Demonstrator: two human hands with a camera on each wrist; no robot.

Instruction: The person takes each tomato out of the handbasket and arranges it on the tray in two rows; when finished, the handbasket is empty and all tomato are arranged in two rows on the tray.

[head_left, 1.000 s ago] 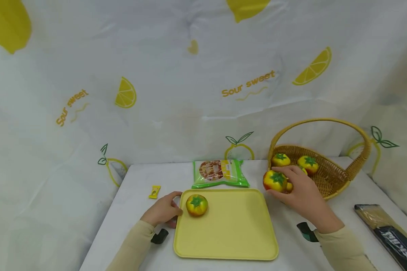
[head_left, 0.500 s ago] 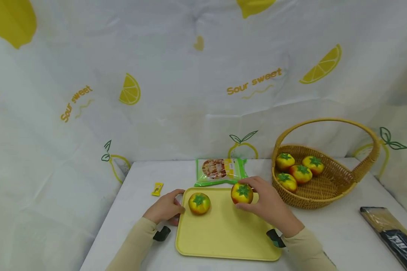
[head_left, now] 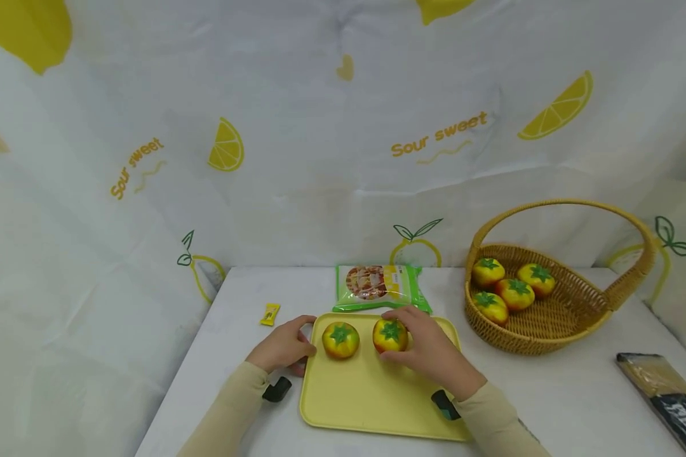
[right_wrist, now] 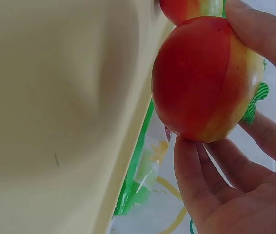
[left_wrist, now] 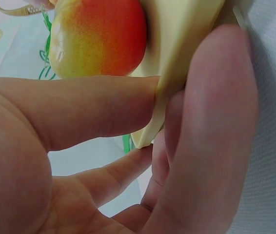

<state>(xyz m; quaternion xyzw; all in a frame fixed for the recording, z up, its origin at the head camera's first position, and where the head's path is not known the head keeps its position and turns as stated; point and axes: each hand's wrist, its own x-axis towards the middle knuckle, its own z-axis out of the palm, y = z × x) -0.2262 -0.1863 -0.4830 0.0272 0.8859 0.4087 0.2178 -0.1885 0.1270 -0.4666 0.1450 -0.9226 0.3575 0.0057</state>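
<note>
A: Five tomatoes in total. Confirm distribution.

B: Two sit on the tray [head_left: 377, 400]; three lie in the basket [head_left: 554, 317]. Of the two on the tray, the left tomato [head_left: 340, 339] stands free near the tray's far left corner, and the right tomato [head_left: 390, 335] sits just beside it, the two apart by a small gap.

A: State of the right hand [head_left: 431, 352]?

B: Its fingers curl round the right tomato from the right and far side. In the right wrist view, fingertips [right_wrist: 196, 180] press the fruit from below and another finger lies over its top, so the tomato sits between the fingers, ahead of the palm.

A: State of the left hand [head_left: 282, 349]?

B: It pinches the tray's left edge near the far corner. In the left wrist view, the thumb [left_wrist: 94, 112] lies on top of the rim and the fingers go beneath it. The left tomato is just beyond the thumb, not touched.

A: Other items, counted?

B: One green snack bag [head_left: 380, 285] behind the tray, one small yellow packet [head_left: 270, 313] to the left, one dark package [head_left: 663, 393] at the right edge of the table [head_left: 549, 406].
</note>
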